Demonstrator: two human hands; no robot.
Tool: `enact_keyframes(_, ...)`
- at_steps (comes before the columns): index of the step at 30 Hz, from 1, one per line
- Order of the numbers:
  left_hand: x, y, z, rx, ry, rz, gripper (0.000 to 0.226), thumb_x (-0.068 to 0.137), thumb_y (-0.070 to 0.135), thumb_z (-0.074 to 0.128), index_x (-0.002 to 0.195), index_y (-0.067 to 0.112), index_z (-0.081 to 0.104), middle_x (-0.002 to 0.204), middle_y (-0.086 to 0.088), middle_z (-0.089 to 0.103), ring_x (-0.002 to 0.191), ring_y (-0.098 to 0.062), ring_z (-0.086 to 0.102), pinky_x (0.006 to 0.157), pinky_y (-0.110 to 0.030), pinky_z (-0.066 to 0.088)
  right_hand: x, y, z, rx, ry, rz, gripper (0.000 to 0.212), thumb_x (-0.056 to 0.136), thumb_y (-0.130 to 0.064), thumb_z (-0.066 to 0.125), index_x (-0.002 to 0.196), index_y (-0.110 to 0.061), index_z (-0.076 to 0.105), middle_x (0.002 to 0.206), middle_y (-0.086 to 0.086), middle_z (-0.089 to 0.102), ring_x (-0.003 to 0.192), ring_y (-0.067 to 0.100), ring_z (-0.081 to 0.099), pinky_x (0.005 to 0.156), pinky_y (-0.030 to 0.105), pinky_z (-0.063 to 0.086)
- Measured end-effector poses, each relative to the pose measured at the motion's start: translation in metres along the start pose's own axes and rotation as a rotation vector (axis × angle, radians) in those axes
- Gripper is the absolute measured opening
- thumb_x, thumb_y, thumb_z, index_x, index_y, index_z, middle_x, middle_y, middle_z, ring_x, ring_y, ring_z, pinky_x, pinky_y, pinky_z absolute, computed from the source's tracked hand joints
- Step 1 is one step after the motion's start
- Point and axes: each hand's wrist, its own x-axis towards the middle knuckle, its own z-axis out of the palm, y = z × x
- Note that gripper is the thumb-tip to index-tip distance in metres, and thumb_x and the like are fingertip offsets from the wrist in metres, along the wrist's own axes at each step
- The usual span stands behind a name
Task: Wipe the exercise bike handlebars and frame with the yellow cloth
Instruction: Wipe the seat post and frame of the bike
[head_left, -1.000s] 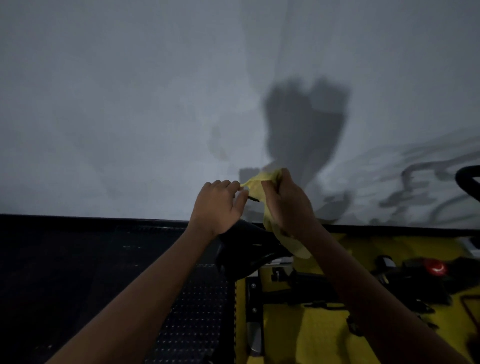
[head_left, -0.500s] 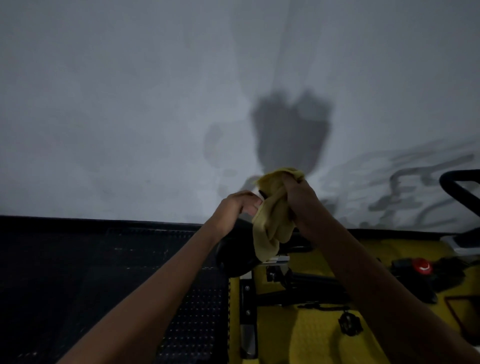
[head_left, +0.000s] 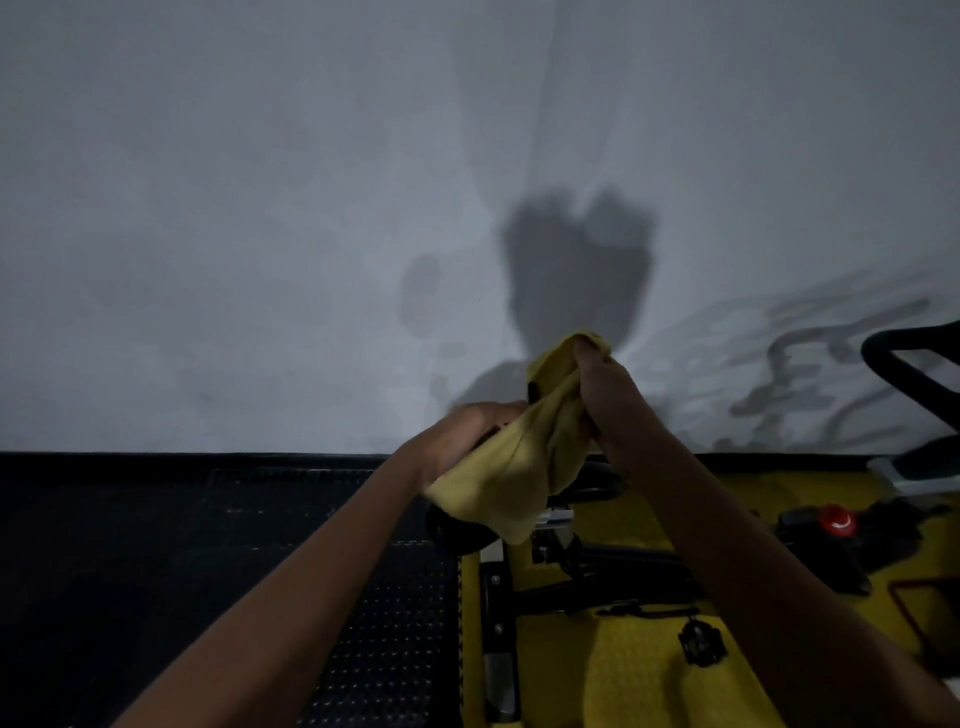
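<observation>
A pale wall (head_left: 260, 208) fills the upper view, with a dark mat (head_left: 208, 571) at lower left and yellow flooring (head_left: 623, 675) at lower right. The exercise bike frame (head_left: 613, 566) lies low at centre-right, a handlebar (head_left: 893, 358) at the right edge, a red knob (head_left: 836, 519) between them. The yellow cloth (head_left: 524, 462) is held raised above a dark rounded bike part, bunched between both hands. The right hand (head_left: 608, 400) is clenched on its top; the left hand (head_left: 457, 441) is seen gripping its lower fold, fingers largely hidden. A loose hanging corner could be snagged on the frame fittings below. Open room is judged ample leftward; rightward, the handlebar edge crowds movement.
</observation>
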Motion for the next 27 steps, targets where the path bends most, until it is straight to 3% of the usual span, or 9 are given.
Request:
enact_keyframes(4, -0.008, -0.002, -0.019, -0.051, -0.006, -0.068, 0.054, 0.087, 0.054, 0.065, 0.118, 0.009, 0.071, 0.116, -0.016, 0.071, 0.105, -0.035, 0.067, 0.099, -0.043, 0.046, 0.002, 0.011, -0.017, -0.382, 0.176, -0.206, 0.037, 0.096, -0.048, 0.058, 0.108, -0.014, 0.065, 0.107, 0.005, 0.066, 0.101, 0.026, 0.061, 0.094, 0.045, 0.051)
enact_keyframes(7, -0.014, -0.002, -0.036, -0.03, -0.021, -0.119, 0.051, 0.089, 0.048, 0.066, 0.118, 0.006, 0.071, 0.116, -0.017, 0.071, 0.103, -0.033, 0.068, 0.089, -0.035, 0.051, -0.002, 0.016, -0.03, -0.54, 0.14, -0.247, 0.046, 0.087, -0.051, 0.069, 0.095, -0.006, 0.072, 0.09, 0.014, 0.07, 0.084, 0.024, 0.065, 0.078, 0.039, 0.053)
enact_keyframes(10, -0.023, 0.009, -0.045, 0.004, -0.055, -0.169, 0.031, 0.093, 0.03, 0.062, 0.107, 0.006, 0.074, 0.101, -0.014, 0.075, 0.081, -0.025, 0.073, 0.066, -0.022, 0.055, -0.005, 0.021, -0.038, -0.5, -0.029, -0.118, 0.043, 0.083, -0.054, 0.073, 0.089, -0.012, 0.075, 0.086, 0.008, 0.072, 0.08, 0.02, 0.067, 0.077, 0.038, 0.056)
enact_keyframes(12, -0.023, 0.015, -0.051, 0.07, -0.016, -0.155, 0.027, 0.092, 0.026, 0.064, 0.105, 0.005, 0.074, 0.095, -0.012, 0.075, 0.076, -0.022, 0.072, 0.061, -0.021, 0.054, -0.001, 0.026, -0.042, -0.465, -0.084, -0.06, 0.039, 0.085, -0.053, 0.071, 0.088, -0.014, 0.074, 0.088, 0.005, 0.071, 0.083, 0.022, 0.068, 0.077, 0.038, 0.058)
enact_keyframes(15, -0.006, 0.009, -0.06, 0.374, 0.188, -0.03, 0.026, 0.088, 0.035, 0.071, 0.104, 0.014, 0.074, 0.098, -0.002, 0.074, 0.09, -0.021, 0.071, 0.075, -0.028, 0.052, 0.024, 0.042, -0.048, -0.548, 0.013, -0.094, 0.041, 0.088, -0.049, 0.068, 0.093, -0.009, 0.07, 0.092, 0.008, 0.068, 0.087, 0.024, 0.064, 0.076, 0.039, 0.054)
enact_keyframes(17, 0.013, -0.009, -0.06, 0.614, 0.332, 0.039, 0.022, 0.087, 0.036, 0.072, 0.104, 0.023, 0.068, 0.098, 0.003, 0.07, 0.086, -0.014, 0.065, 0.072, -0.022, 0.048, 0.04, 0.059, -0.047, -0.708, 0.074, -0.082, 0.045, 0.088, -0.048, 0.066, 0.107, -0.008, 0.063, 0.101, 0.008, 0.062, 0.091, 0.025, 0.057, 0.074, 0.036, 0.046)
enact_keyframes(20, 0.036, -0.047, -0.043, 0.862, 0.54, 0.139, 0.033, 0.088, 0.03, 0.069, 0.118, 0.019, 0.059, 0.109, -0.004, 0.059, 0.091, -0.018, 0.061, 0.074, -0.025, 0.047, 0.05, 0.094, -0.036, -0.849, 0.042, -0.076, 0.06, 0.083, -0.052, 0.068, 0.129, -0.017, 0.05, 0.124, 0.009, 0.051, 0.108, 0.028, 0.052, 0.081, 0.034, 0.043)
enact_keyframes(23, 0.05, -0.082, -0.02, 0.95, 0.519, 0.271, 0.028, 0.097, 0.023, 0.056, 0.122, 0.012, 0.062, 0.12, -0.005, 0.054, 0.102, -0.024, 0.058, 0.091, -0.038, 0.05, 0.049, 0.128, -0.026, -1.092, 0.04, -0.33, 0.053, 0.087, -0.054, 0.063, 0.129, -0.023, 0.055, 0.126, 0.005, 0.049, 0.117, 0.027, 0.05, 0.09, 0.037, 0.043)
enact_keyframes(27, 0.065, -0.113, 0.001, 1.043, 0.616, 0.51, 0.027, 0.09, 0.026, 0.055, 0.105, 0.01, 0.071, 0.105, -0.007, 0.068, 0.093, -0.028, 0.064, 0.085, -0.043, 0.051, 0.056, 0.149, -0.027, -1.154, 0.006, -0.572, 0.033, 0.099, -0.048, 0.049, 0.116, -0.026, 0.067, 0.116, -0.001, 0.058, 0.111, 0.022, 0.053, 0.092, 0.036, 0.04)
